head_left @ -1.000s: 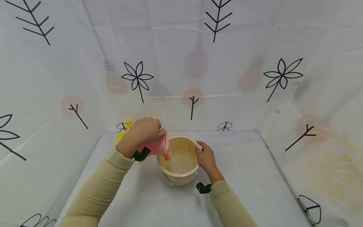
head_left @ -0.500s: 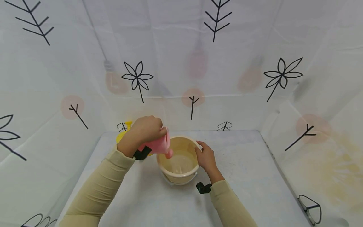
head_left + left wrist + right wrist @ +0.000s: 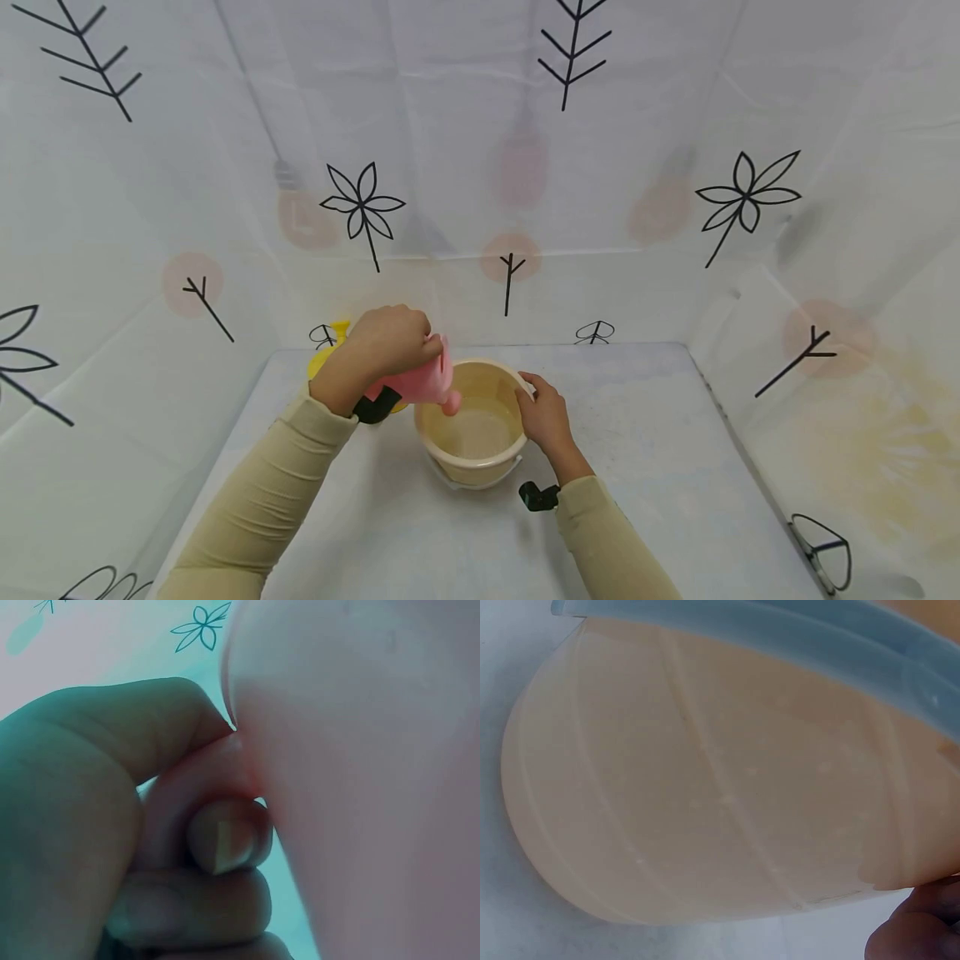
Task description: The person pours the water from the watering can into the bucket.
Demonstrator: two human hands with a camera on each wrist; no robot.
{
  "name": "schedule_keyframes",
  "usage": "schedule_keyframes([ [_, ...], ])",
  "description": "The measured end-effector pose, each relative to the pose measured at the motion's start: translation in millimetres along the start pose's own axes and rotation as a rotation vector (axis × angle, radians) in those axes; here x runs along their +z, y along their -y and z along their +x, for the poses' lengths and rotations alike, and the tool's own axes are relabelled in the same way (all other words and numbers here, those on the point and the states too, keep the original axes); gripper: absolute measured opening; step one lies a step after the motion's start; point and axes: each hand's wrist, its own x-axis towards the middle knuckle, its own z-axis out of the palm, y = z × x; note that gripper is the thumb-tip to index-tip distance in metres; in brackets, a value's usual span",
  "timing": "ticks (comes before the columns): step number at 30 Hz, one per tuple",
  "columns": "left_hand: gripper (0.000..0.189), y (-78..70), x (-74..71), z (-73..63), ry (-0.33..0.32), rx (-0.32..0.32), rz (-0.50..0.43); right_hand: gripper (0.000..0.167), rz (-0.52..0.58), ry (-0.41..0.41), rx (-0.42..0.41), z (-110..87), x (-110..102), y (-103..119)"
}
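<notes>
My left hand grips the handle of a pink watering can, tipped so that its round spout head hangs over the left part of a cream bucket. In the left wrist view, curled fingers wrap the pink handle beside the can's body. Clear liquid covers the bucket's bottom. My right hand holds the bucket's right rim, thumb inside. The right wrist view shows the bucket's side, its pale bail handle and a bit of my hand.
A yellow object with a flared tip, like another watering can, stands behind my left wrist, mostly hidden. The bucket stands on a white table. A printed white cloth hangs around the back and sides.
The pink watering can has risen slightly and shifted a little right. Splashes on the liquid in the bucket have died away, and the surface looks smooth. My right hand keeps its place.
</notes>
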Motion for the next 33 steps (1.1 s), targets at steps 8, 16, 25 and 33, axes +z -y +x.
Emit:
schedule_keyframes([
  [8, 0.036, 4.0, 3.1, -1.5, 0.002, -0.006, -0.051, 0.041, 0.002, -0.004, -0.005, -0.2, 0.5, -0.2],
  [16, 0.038, 19.0, 18.2, -0.3, -0.053, 0.005, -0.153, 0.041, -0.001, -0.009, 0.000, 0.1, -0.3, 0.1],
  [25, 0.037, 49.0, 48.9, -3.0, -0.067, -0.082, -0.410, 0.041, -0.006, -0.007, 0.008, -0.4, 0.1, 1.6],
  [33, 0.039, 71.3, 77.2, -14.7, -0.130, -0.170, -0.640, 0.041, -0.005, -0.019, -0.010, -0.8, 0.1, 2.1],
])
